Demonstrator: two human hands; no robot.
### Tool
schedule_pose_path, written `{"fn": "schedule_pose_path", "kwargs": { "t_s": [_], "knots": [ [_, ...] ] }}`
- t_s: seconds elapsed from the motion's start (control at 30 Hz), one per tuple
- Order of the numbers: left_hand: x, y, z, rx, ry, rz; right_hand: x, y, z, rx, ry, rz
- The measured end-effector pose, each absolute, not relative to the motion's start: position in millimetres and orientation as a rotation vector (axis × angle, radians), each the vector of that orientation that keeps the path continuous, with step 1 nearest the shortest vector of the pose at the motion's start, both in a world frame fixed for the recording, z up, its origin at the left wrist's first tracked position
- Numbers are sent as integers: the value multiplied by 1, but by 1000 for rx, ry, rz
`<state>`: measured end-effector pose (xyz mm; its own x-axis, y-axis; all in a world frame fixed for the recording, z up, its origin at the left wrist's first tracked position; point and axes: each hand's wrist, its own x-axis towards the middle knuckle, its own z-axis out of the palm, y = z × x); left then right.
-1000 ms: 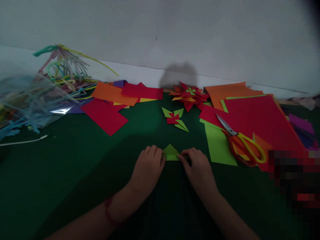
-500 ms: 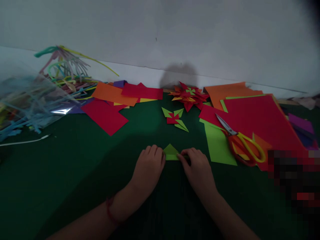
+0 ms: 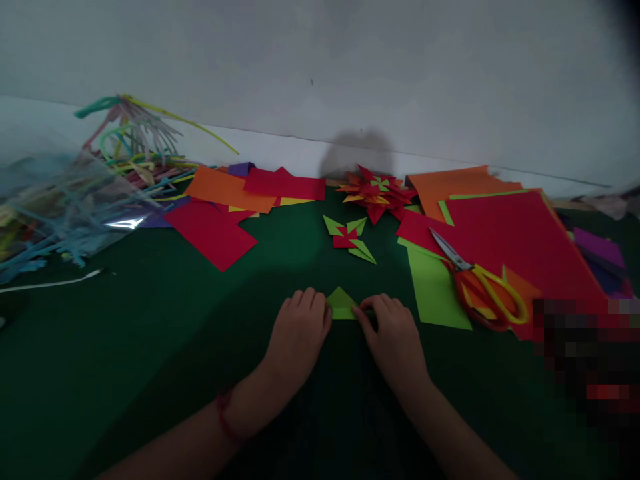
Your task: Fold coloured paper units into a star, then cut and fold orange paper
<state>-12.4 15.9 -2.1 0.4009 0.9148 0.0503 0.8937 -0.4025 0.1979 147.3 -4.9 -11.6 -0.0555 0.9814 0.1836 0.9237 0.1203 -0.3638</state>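
A small piece of folded green paper (image 3: 341, 304), peaked at its far side with a straight band along its near edge, lies on the dark green table (image 3: 150, 347). My left hand (image 3: 301, 327) is closed with its fingertips on the paper's left end. At the right end, my right hand (image 3: 393, 333) pinches it between thumb and fingers. Both ends of the paper are hidden under the fingers. Just beyond sits a red-and-green folded paper piece (image 3: 346, 236) with pointed green tips. Farther back stands a spiky red and orange paper flower (image 3: 376, 193).
Scissors (image 3: 480, 283) with red and yellow handles rest on stacked coloured paper (image 3: 520, 227) at the right. Red paper (image 3: 213, 233) and orange paper (image 3: 230, 190) lie back left. A clear plastic bag (image 3: 85, 207) and several pipe cleaners (image 3: 143, 127) fill the far left.
Both hands keep their hold on the green paper, with almost no movement. The whole view has shifted very slightly.
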Motion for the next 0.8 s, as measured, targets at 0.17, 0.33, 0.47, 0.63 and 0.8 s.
{"fn": "schedule_pose_path", "kwargs": {
  "t_s": [0.17,0.33,0.47,0.63,0.8],
  "knots": [
    [-12,15,-2,2522,1660,196,146,-6,-13,-1853,-2035,167],
    [-12,15,0,2562,1629,252,146,-6,-14,-1818,-2043,133],
    [-13,15,0,2584,1602,388,147,-6,-14,-1806,-2050,155],
    [-14,12,-2,2435,1671,441,148,-5,-12,-1826,-2045,213],
    [-16,10,-8,2435,1828,498,148,-5,-11,-1811,-2029,211]
  ]
}}
